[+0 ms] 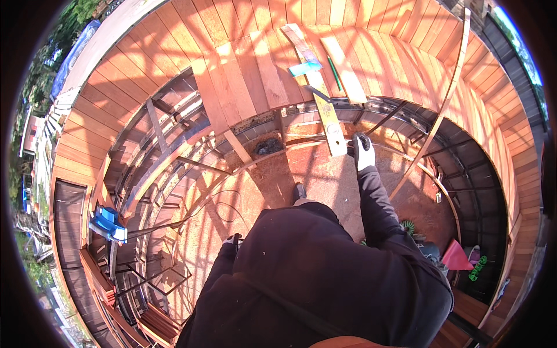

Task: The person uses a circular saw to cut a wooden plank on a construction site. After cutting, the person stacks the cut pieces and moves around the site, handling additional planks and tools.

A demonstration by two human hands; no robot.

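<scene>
My right hand (363, 152), in a white glove with dark fingertips, reaches forward beside the near end of a yellow flat bar (328, 119). Its fingers look curled; whether they touch the bar or grip something small cannot be made out. The bar, with a round mark near its end, juts over the inner edge of the wooden planking. A dark narrow tool (317, 93) lies across it. Behind are a pale board (343, 69), a green pencil-like stick (334, 73) and a blue object (306, 68). My left hand (234, 239), gloved, hangs low at my left, mostly hidden by my sleeve.
Curved wooden planking (232, 75) rings me, with an open metal frame (156, 124) at left. A long thin strip (444, 110) slants across the right side. A blue tool (108, 224) sits at left. A red cloth-like piece (457, 255) and green coils (478, 269) lie at right.
</scene>
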